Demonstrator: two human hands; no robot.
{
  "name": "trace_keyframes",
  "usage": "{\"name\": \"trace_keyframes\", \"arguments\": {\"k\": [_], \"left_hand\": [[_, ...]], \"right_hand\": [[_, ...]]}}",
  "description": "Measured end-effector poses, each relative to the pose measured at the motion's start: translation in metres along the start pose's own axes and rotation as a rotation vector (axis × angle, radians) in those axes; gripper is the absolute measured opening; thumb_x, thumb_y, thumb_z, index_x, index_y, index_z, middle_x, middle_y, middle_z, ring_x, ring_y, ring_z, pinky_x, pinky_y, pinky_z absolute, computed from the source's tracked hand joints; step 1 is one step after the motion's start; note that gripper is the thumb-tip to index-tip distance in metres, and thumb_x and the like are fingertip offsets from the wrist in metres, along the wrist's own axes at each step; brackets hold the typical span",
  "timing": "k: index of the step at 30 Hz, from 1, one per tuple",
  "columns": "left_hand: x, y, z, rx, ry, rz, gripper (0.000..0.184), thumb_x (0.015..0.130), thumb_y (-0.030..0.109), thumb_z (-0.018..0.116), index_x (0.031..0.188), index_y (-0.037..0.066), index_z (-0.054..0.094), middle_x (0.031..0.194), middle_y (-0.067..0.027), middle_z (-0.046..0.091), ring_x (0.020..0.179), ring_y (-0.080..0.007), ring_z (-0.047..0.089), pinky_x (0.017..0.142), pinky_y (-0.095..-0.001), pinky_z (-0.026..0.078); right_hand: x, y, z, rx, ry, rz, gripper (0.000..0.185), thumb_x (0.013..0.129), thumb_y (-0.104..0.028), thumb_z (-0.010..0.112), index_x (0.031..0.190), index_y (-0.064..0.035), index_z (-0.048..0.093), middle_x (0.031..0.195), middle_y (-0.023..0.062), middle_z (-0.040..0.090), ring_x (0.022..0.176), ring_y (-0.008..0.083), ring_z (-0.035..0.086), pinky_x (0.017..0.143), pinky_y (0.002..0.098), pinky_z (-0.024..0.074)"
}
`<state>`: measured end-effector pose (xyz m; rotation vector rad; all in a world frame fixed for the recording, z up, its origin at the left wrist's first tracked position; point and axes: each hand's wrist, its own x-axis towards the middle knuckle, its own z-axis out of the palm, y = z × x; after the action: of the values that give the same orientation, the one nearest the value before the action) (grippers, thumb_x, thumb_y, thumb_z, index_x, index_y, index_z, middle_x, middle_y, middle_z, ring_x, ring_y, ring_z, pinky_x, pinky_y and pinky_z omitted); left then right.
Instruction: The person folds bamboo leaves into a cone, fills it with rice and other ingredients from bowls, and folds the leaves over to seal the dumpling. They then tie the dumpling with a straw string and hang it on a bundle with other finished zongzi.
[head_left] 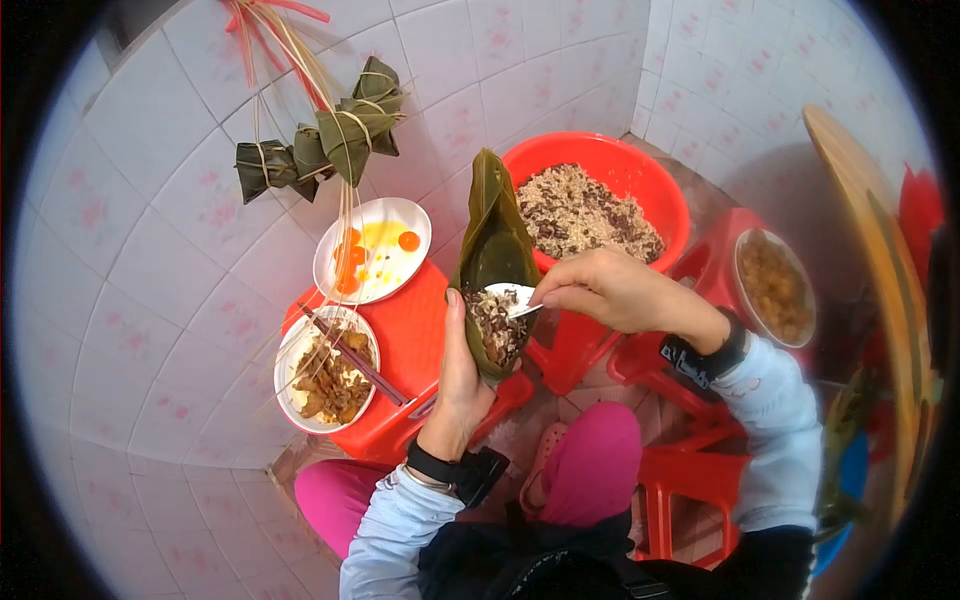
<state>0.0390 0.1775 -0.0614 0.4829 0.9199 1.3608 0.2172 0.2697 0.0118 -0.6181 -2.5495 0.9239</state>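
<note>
My left hand (462,375) is wrapped round the lower part of a green leaf (492,215) folded into a cone, its long tip pointing up and away from me. Inside the cone lies a mix of rice and dark beans (493,328). My right hand (605,288) pinches a white spoon (517,298), whose bowl is at the rice in the leaf's opening. Beyond both hands stands a red basin (668,190) with a large heap of rice and dark beans (585,212).
On a red stool (410,330) to the left are a plate (330,222) of orange yolks and a bowl (290,400) of brown food with chopsticks (355,358) across it. Tied leaf parcels (350,130) hang above. At right are another bowl (775,285) and a tall wooden board (870,270).
</note>
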Motion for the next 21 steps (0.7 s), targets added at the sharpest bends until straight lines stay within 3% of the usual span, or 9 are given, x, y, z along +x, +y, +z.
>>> {"name": "trace_keyframes", "arguments": {"k": [2,4,7,11,13,16,17,20,21], "left_hand": [[0.001,0.0,0.0,-0.024,-0.002,-0.009,0.068,0.087,0.072,0.031,0.113,0.015,0.057,0.094,-0.0014,0.066,0.073,-0.0134,0.061,0.049,-0.0255,0.042],[0.001,0.0,0.001,-0.062,-0.018,-0.008,0.068,0.086,0.073,0.031,0.114,0.015,0.057,0.095,-0.0019,0.066,0.073,-0.0141,0.061,0.049,-0.0256,0.042],[0.004,-0.001,-0.002,-0.134,-0.068,-0.008,0.07,0.086,0.074,0.032,0.115,0.015,0.056,0.096,-0.003,0.065,0.072,-0.0154,0.06,0.049,-0.0256,0.041],[0.006,-0.002,-0.003,-0.186,-0.125,0.001,0.071,0.086,0.073,0.032,0.119,0.015,0.054,0.101,-0.0045,0.064,0.074,-0.0168,0.058,0.049,-0.0251,0.04],[0.007,-0.004,-0.005,-0.205,-0.129,-0.007,0.071,0.086,0.073,0.031,0.119,0.014,0.053,0.102,-0.0047,0.063,0.074,-0.0171,0.058,0.049,-0.0251,0.04],[0.008,-0.004,-0.01,-0.231,-0.151,0.008,0.069,0.087,0.072,0.032,0.119,0.014,0.053,0.102,-0.005,0.063,0.075,-0.0178,0.057,0.049,-0.0255,0.041],[0.007,-0.003,-0.01,-0.252,-0.154,0.019,0.068,0.088,0.07,0.031,0.119,0.013,0.052,0.1,-0.0056,0.063,0.073,-0.0175,0.06,0.048,-0.0264,0.042],[0.004,-0.003,-0.011,-0.304,-0.182,0.026,0.069,0.089,0.069,0.031,0.118,0.01,0.052,0.098,-0.0069,0.064,0.072,-0.0183,0.061,0.048,-0.0277,0.043],[0.004,-0.003,-0.011,-0.336,-0.21,0.021,0.069,0.089,0.069,0.031,0.117,0.01,0.052,0.098,-0.0077,0.063,0.072,-0.0194,0.061,0.048,-0.0282,0.043]], "right_hand": [[-0.002,0.004,0.0,0.042,0.01,0.013,0.02,0.089,-0.016,0.055,0.098,-0.0022,0.067,0.087,0.0159,0.067,0.082,0.0283,0.065,0.074,0.0361,0.0497],[-0.004,0.002,-0.004,0.155,0.027,0.042,0.019,0.091,-0.014,0.057,0.1,-0.0002,0.066,0.088,0.0108,0.067,0.083,0.0174,0.063,0.074,0.0304,0.0481],[-0.009,-0.007,-0.017,0.145,0.041,0.113,0.019,0.091,-0.013,0.057,0.101,-0.0004,0.066,0.085,0.0073,0.066,0.08,0.0122,0.059,0.073,0.0267,0.0464],[-0.016,-0.003,-0.027,0.139,0.083,0.132,0.02,0.091,-0.017,0.056,0.101,-0.0035,0.068,0.083,0.0093,0.067,0.077,0.015,0.062,0.071,0.029,0.0476],[-0.02,0.0,-0.032,0.155,0.118,0.229,0.02,0.091,-0.016,0.056,0.101,-0.002,0.067,0.08,0.0073,0.066,0.075,0.0111,0.059,0.069,0.0271,0.0465],[-0.025,0.02,-0.041,0.133,0.222,0.092,0.021,0.091,-0.015,0.056,0.101,-0.0002,0.067,0.078,0.0058,0.066,0.073,0.0099,0.058,0.065,0.0273,0.0459],[-0.026,0.024,-0.049,0.125,0.226,0.154,0.021,0.091,-0.015,0.056,0.101,0.0012,0.066,0.077,0.0058,0.066,0.073,0.0089,0.057,0.064,0.0279,0.0458],[-0.021,0.057,-0.061,-0.422,0.277,0.304,0.016,0.087,-0.012,0.055,0.092,-0.0005,0.066,0.082,0.0097,0.066,0.079,0.0206,0.063,0.068,0.0317,0.0489],[-0.021,0.074,-0.056,-0.423,0.277,0.304,0.016,0.087,-0.012,0.055,0.092,-0.0005,0.066,0.082,0.0097,0.066,0.079,0.0206,0.063,0.068,0.0317,0.0489]]}}
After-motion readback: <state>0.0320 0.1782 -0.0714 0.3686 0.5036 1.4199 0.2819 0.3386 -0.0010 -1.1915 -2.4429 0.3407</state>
